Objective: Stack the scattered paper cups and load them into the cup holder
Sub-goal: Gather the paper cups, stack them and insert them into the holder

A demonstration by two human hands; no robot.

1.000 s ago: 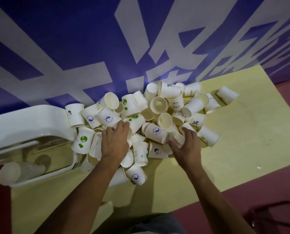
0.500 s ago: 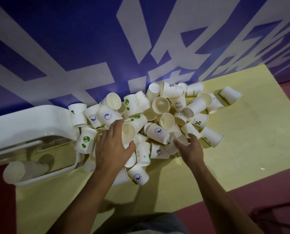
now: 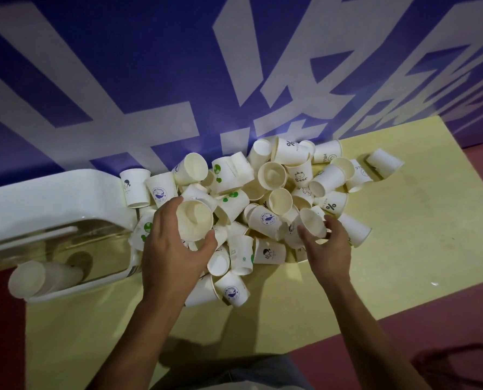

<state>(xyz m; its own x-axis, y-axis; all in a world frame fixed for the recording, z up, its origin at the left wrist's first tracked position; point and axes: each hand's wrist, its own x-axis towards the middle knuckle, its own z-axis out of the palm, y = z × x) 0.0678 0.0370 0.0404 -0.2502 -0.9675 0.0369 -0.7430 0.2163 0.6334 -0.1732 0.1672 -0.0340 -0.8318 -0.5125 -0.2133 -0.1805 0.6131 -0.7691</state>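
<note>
The left grip point(image 3: 175, 249) is curling round a cup point(image 3: 195, 220) at the near-left edge of the pile point(image 3: 274, 175) on the tabletop point(image 3: 417, 235), its mouth tipping up toward the person. The right grip point(image 3: 329, 246) is pinching a second cup point(image 3: 312, 222) by its wall, mouth also showing upward, with part of the pile lying between the two. Nesting looks to be coming next: the second cup's base is needing to turn leftward, toward the first cup's mouth. The cup holder point(image 3: 37, 204) is lying just left of the left grip, a short stack point(image 3: 37, 277) poking from its near end, so that grip is sitting nearer for loading.
</note>
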